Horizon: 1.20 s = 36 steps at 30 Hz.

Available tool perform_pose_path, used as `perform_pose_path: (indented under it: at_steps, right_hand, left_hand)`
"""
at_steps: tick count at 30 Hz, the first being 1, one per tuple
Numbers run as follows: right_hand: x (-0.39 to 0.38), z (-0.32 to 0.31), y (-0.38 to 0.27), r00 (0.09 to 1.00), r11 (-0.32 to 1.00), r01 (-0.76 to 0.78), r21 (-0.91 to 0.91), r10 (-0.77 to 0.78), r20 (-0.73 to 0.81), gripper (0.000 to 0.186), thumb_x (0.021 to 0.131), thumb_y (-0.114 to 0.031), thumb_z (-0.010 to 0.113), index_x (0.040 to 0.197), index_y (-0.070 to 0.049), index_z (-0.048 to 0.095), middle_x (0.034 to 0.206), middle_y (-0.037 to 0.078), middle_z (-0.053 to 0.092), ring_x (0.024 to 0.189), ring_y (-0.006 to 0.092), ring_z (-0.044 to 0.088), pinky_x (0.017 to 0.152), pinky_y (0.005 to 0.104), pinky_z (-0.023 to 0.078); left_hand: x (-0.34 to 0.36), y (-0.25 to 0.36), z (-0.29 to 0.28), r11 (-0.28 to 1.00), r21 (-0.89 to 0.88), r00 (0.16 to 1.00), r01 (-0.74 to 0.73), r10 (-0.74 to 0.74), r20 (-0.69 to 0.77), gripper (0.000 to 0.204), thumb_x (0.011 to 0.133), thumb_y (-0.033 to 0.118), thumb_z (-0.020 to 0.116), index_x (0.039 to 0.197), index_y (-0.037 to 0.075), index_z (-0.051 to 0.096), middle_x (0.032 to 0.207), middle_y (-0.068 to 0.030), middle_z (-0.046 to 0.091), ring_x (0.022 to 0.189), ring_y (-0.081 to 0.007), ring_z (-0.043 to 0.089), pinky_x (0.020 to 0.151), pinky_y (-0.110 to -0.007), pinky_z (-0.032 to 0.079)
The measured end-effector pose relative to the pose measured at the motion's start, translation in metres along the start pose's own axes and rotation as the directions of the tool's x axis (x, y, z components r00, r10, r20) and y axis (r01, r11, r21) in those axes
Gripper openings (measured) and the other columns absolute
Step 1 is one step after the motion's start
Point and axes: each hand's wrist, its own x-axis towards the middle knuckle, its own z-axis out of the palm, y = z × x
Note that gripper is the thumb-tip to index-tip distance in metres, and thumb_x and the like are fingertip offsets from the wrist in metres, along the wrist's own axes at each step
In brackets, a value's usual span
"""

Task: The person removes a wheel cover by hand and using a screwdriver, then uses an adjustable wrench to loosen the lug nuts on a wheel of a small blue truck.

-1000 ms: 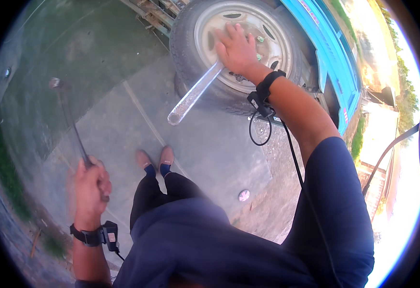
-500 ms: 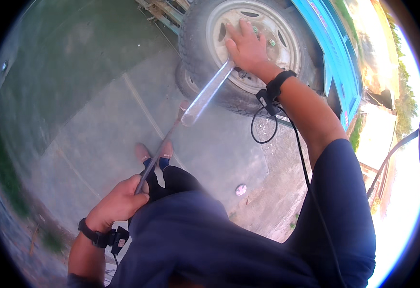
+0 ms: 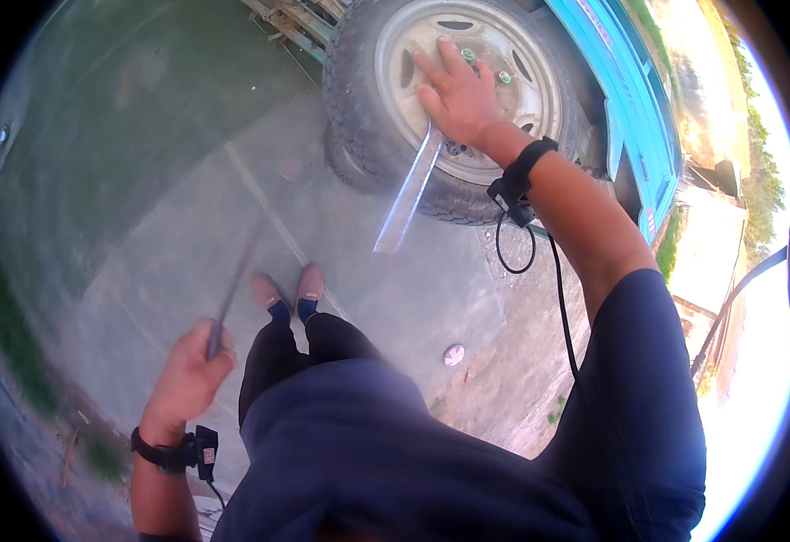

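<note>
My left hand (image 3: 189, 375) is closed around the lower end of a long, thin dark rod (image 3: 232, 289), its far end smeared by motion. At the upper middle, my right hand (image 3: 463, 98) lies with spread fingers on the pale metal rim of a wheel (image 3: 409, 63). A flat, shiny metal bar (image 3: 410, 194) slants down from under that palm, across the black tyre (image 3: 354, 117). Its upper end is hidden, so I cannot tell how it is held. Green-tinted wheel nuts (image 3: 504, 78) show beside my fingers.
The wheel is on a blue vehicle (image 3: 634, 126); another tyre (image 3: 345, 163) shows below it. My feet (image 3: 309, 285) stand on grey concrete (image 3: 169, 235). A small round pinkish-white disc (image 3: 454, 355) lies to the right. Cables (image 3: 565, 316) hang from my right wrist strap.
My left hand has swung left and slightly down with the rod, away from the flat bar. The bar now hangs more steeply. My right hand stays on the rim.
</note>
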Motion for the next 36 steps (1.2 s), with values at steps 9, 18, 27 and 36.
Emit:
perform_pose_path:
  at_steps: [9, 18, 27, 36]
  right_hand:
    - [0.011, 0.001, -0.004, 1.000, 0.999, -0.028, 0.036, 0.028, 0.003, 0.057, 0.095, -0.043, 0.039, 0.147, -0.019, 0.040, 0.152, 0.027, 0.027, 0.142, 0.0374, 0.027, 0.114, 0.0541, 0.015]
    - [0.012, 0.008, -0.008, 0.994, 0.996, -0.090, 0.025, 0.091, -0.064, 0.059, 0.090, -0.041, 0.043, 0.144, -0.016, 0.043, 0.148, 0.018, 0.031, 0.142, 0.0278, 0.025, 0.116, 0.0526, 0.015]
    - [0.002, 0.001, 0.001, 0.999, 1.000, 0.017, 0.024, -0.016, -0.048, 0.061, 0.093, -0.046, 0.040, 0.147, -0.018, 0.039, 0.151, 0.028, 0.028, 0.140, 0.0391, 0.030, 0.113, 0.0540, 0.018]
    - [-0.005, 0.001, 0.010, 0.998, 0.998, 0.055, -0.002, -0.055, 0.023, 0.065, 0.089, -0.047, 0.046, 0.146, -0.017, 0.041, 0.154, 0.022, 0.026, 0.144, 0.0307, 0.025, 0.117, 0.0499, 0.014]
  left_hand:
    - [0.004, -0.037, 0.041, 0.926, 0.130, 0.916, -0.355, 0.317, 0.245, 0.009, 0.085, 0.008, 0.053, 0.090, 0.009, 0.046, 0.066, 0.0016, 0.046, 0.045, -0.0075, 0.043, 0.040, -0.023, 0.034]
    - [0.003, -0.041, 0.061, 0.995, -0.018, 0.991, -0.096, 0.097, 0.097, 0.007, 0.087, 0.006, 0.052, 0.091, 0.007, 0.047, 0.064, 0.0002, 0.048, 0.050, -0.0105, 0.045, 0.047, -0.027, 0.037]
    - [0.004, -0.022, 0.043, 0.960, -0.279, 0.993, 0.028, -0.058, -0.100, 0.008, 0.086, 0.009, 0.055, 0.089, 0.003, 0.050, 0.069, -0.0085, 0.053, 0.070, -0.0199, 0.058, 0.064, -0.034, 0.046]
    - [-0.008, -0.045, 0.049, 0.986, -0.049, 0.983, 0.157, -0.161, -0.090, 0.008, 0.084, 0.006, 0.057, 0.085, 0.004, 0.049, 0.069, 0.0007, 0.047, 0.060, -0.0102, 0.045, 0.054, -0.027, 0.038]
